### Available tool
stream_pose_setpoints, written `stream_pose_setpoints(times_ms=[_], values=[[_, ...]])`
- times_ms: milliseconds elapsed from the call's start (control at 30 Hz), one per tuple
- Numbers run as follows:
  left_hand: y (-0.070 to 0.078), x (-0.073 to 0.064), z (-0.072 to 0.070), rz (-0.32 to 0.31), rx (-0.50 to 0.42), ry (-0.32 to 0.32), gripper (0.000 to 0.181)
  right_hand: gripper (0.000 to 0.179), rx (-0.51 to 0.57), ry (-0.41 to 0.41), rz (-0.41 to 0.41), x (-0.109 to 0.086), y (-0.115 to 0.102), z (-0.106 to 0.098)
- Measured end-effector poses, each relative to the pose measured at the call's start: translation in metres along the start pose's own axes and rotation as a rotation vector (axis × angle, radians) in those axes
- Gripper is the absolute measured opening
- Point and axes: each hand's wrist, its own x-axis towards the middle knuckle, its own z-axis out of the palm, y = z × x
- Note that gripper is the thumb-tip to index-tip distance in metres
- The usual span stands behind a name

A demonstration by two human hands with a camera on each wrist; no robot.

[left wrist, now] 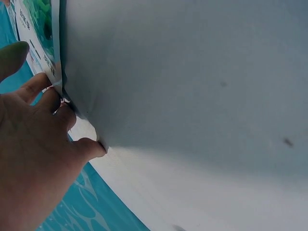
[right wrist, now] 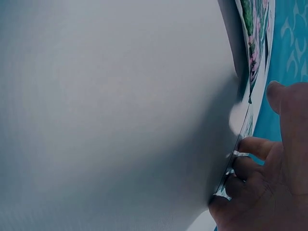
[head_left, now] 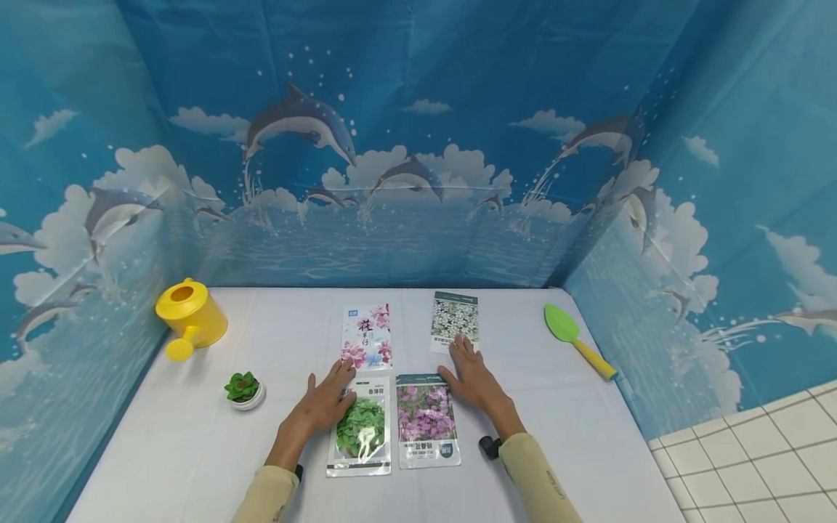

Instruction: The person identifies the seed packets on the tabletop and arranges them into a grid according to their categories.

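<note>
Flat seed packets lie in two rows on the white table. My left hand (head_left: 325, 403) rests over the left edge of the green-leaf seed packet (head_left: 366, 428), its fingertips at the lower corner of the pink-blossom packet (head_left: 366, 338). My right hand (head_left: 474, 374) has its fingertips on the lower end of the white-flower seed packet (head_left: 455, 318). Its thumb lies near the top right corner of the purple-flower seed packet (head_left: 426, 415). In the left wrist view, the fingers (left wrist: 65, 115) touch down along a packet's edge. The right fingers (right wrist: 257, 147) also reach down to a packet.
A yellow watering can (head_left: 205, 319) stands at the back left, with a small potted succulent (head_left: 243, 388) in front of it. At the right lies a trowel (head_left: 564, 325) with a green blade and yellow handle. Dolphin-print curtains (head_left: 418, 240) border the table (head_left: 523, 327).
</note>
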Motion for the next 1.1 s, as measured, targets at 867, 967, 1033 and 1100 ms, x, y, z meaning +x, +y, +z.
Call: stream_pose_setpoints(times_ms=[867, 967, 1033, 1100], values=[[0.017, -0.001, -0.007, -0.063, 0.086, -0.025, 0.057, 0.073, 0.002, -0.024, -0.050, 0.004, -0.016, 0.007], [0.016, -0.001, -0.007, -0.067, 0.084, -0.023, 0.058, 0.073, 0.016, -0.029, -0.054, 0.005, -0.017, 0.008], [0.016, -0.001, -0.006, -0.071, 0.081, -0.023, 0.058, 0.073, 0.011, -0.038, -0.051, 0.005, -0.018, 0.009], [0.016, -0.001, -0.006, -0.070, 0.078, -0.020, 0.058, 0.073, 0.010, -0.037, -0.049, 0.005, -0.018, 0.011]])
